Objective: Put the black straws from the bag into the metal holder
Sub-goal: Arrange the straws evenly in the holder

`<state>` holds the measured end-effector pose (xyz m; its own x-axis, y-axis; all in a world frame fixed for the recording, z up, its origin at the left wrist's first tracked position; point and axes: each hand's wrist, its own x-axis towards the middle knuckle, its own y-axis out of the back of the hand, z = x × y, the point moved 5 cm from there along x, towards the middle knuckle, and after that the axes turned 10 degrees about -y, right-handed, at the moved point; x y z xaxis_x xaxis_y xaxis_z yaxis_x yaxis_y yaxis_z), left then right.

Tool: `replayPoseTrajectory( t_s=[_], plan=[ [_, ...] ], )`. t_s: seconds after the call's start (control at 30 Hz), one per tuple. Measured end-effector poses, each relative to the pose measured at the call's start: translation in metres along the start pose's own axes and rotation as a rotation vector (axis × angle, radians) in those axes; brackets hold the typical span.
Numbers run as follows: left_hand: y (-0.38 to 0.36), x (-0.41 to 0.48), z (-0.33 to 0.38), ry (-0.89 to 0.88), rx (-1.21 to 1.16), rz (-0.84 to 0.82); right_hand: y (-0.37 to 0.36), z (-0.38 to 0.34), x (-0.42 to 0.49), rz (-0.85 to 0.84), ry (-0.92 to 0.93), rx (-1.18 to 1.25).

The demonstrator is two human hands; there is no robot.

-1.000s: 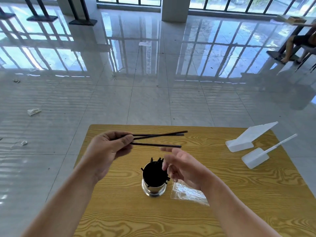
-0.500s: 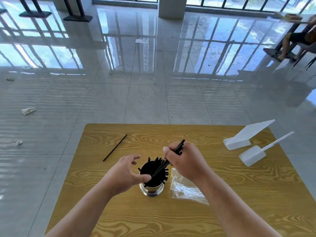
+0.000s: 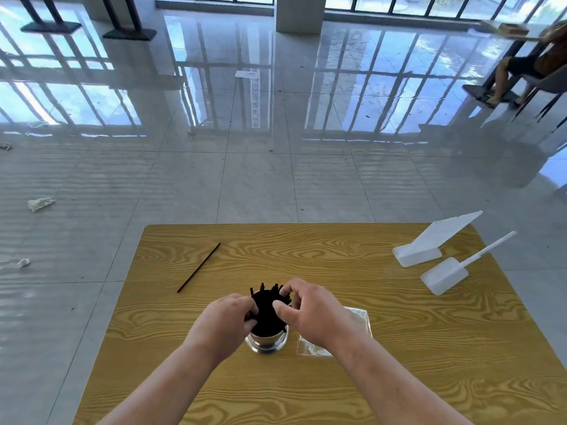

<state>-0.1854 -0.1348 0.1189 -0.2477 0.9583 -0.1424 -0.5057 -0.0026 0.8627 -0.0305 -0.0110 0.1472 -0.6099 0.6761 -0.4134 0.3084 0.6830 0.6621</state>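
The shiny metal holder point(image 3: 266, 343) stands on the wooden table point(image 3: 306, 256) near its front middle. A dense bundle of black straws point(image 3: 266, 311) fills it and sticks out of the top. My left hand point(image 3: 222, 325) curls its fingers against the left side of the bundle. My right hand point(image 3: 310, 314) closes thumb and forefinger round the straw tops from the right. One loose black straw point(image 3: 198, 267) lies slanted on the table, far left of the holder. The clear plastic bag point(image 3: 357, 319) lies flat to the right, partly under my right wrist.
Two white plastic pieces sit at the table's far right: a wedge-shaped stand point(image 3: 429, 245) and a scoop with a long handle point(image 3: 446, 276). Glossy tiled floor surrounds the table. A seated person point(image 3: 527, 65) is far off at the upper right.
One straw left my left hand and now lies on the table. My right hand brought the others down into the holder. Both hands have closed in round the bundle.
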Motion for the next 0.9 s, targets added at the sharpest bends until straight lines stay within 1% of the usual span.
replayPoseTrajectory(
  t_s=[0.17, 0.3, 0.37, 0.47, 0.5, 0.53, 0.6, 0.63, 0.67, 0.7, 0.77, 0.8, 0.83, 0.87, 0.9],
  plan=[
    [0.020, 0.001, 0.010, 0.000, -0.024, 0.025, -0.001, 0.001, -0.001, 0.025, -0.001, 0.022],
    [0.068, 0.000, 0.018, 0.041, -0.066, 0.085, 0.008, -0.004, 0.000, 0.066, 0.001, 0.061],
    [0.099, -0.003, 0.020, 0.052, -0.128, 0.139, 0.013, -0.005, -0.001, 0.089, -0.004, 0.105],
    [0.143, -0.007, 0.014, 0.048, -0.214, 0.282, 0.021, -0.005, -0.002, 0.124, -0.003, 0.175],
    [0.155, -0.008, 0.009, 0.053, -0.272, 0.346, 0.023, -0.005, -0.002, 0.134, -0.004, 0.192],
    [0.165, -0.010, 0.003, 0.062, -0.379, 0.414, 0.025, -0.004, -0.002, 0.139, -0.015, 0.222],
    [0.174, -0.011, -0.008, 0.070, -0.751, 0.510, 0.029, -0.002, -0.001, 0.118, -0.049, 0.319],
    [0.173, -0.012, -0.011, 0.068, -0.939, 0.523, 0.030, -0.003, 0.000, 0.063, -0.064, 0.382],
    [0.168, -0.012, -0.013, 0.078, -1.093, 0.520, 0.029, -0.006, 0.000, -0.032, -0.072, 0.470],
    [0.159, -0.012, -0.014, 0.107, -1.215, 0.504, 0.025, -0.012, -0.001, -0.161, -0.071, 0.590],
    [0.133, -0.011, -0.014, 0.196, -1.373, 0.444, 0.018, -0.028, -0.005, -0.416, -0.068, 0.901],
    [0.119, -0.011, -0.014, 0.247, -1.420, 0.404, 0.019, -0.035, -0.006, -0.470, -0.060, 1.035],
    [0.104, -0.011, -0.013, 0.302, -1.453, 0.369, 0.022, -0.041, -0.006, -0.485, -0.041, 1.110],
    [0.089, -0.012, -0.014, 0.353, -1.483, 0.339, 0.025, -0.048, -0.006, -0.471, -0.018, 1.126],
    [0.074, -0.013, -0.015, 0.395, -1.516, 0.308, 0.029, -0.053, -0.006, -0.414, 0.004, 1.080]
  ],
)
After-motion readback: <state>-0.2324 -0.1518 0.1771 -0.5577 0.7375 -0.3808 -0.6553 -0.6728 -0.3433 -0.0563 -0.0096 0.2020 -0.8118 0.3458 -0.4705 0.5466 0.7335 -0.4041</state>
